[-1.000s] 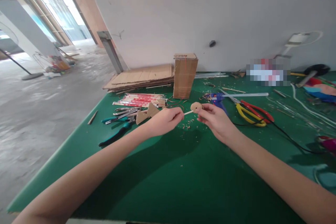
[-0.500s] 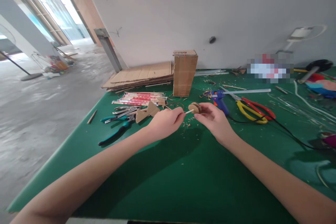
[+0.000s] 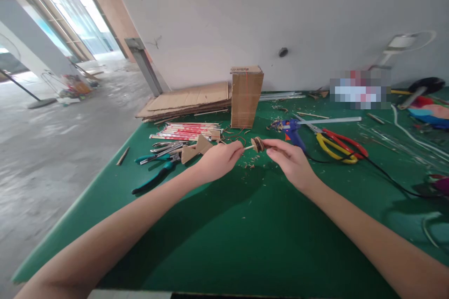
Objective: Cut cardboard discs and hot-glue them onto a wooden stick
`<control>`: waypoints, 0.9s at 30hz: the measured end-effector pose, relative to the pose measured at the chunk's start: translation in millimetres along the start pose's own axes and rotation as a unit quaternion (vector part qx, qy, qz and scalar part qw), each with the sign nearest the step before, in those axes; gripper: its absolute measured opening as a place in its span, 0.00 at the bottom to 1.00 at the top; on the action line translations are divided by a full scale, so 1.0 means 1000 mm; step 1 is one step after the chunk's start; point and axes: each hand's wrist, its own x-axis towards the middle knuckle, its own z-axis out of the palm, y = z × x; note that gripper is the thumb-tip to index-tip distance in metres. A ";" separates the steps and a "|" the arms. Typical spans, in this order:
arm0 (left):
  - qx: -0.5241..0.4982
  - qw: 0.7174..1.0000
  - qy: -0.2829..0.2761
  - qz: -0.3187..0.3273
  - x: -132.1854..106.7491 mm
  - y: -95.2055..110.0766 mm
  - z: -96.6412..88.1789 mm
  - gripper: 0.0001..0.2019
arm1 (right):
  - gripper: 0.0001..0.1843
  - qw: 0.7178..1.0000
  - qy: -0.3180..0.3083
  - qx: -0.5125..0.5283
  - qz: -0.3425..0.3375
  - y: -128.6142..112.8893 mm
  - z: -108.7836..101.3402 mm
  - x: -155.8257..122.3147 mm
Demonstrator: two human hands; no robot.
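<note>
My left hand [image 3: 224,158] is closed around a thin wooden stick [image 3: 249,147]. Its free end runs into a small stack of round cardboard discs [image 3: 257,144], seen nearly edge-on. From the other side, the thumb and fingers of my right hand [image 3: 289,159] pinch at the stack's right edge. Both hands are held above the green tabletop [image 3: 245,238], over scattered brown scraps. Angular cardboard pieces [image 3: 195,149] are just left of my left hand. A blue glue gun [image 3: 293,133] lies beyond my right hand.
Teal-handled pliers [image 3: 154,180] and red-and-white wrapped sticks [image 3: 189,131] lie left. A cardboard box [image 3: 246,98] stands behind, beside stacked cardboard sheets [image 3: 189,98]. Red-and-yellow-handled pliers [image 3: 338,147] and a black cord [image 3: 389,184] lie right. A white board [image 3: 210,32] rises at the back.
The discs have turned from facing me to nearly edge-on. My right fingers have shifted from around the stack to its right edge. My left hand has moved slightly left, still holding the stick.
</note>
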 end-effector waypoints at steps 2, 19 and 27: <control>-0.046 0.999 -0.003 0.000 0.001 -0.002 0.001 0.13 | 0.15 1.000 -0.003 -0.010 -0.007 0.000 0.000 0.000; -0.504 0.840 -0.163 -0.114 0.003 -0.020 0.001 0.16 | 0.22 0.985 -0.076 -0.109 -0.106 -0.002 0.002 -0.007; -0.498 0.832 -0.217 -0.113 0.004 -0.026 -0.004 0.15 | 0.23 0.978 -0.091 -0.115 -0.147 -0.005 0.004 -0.009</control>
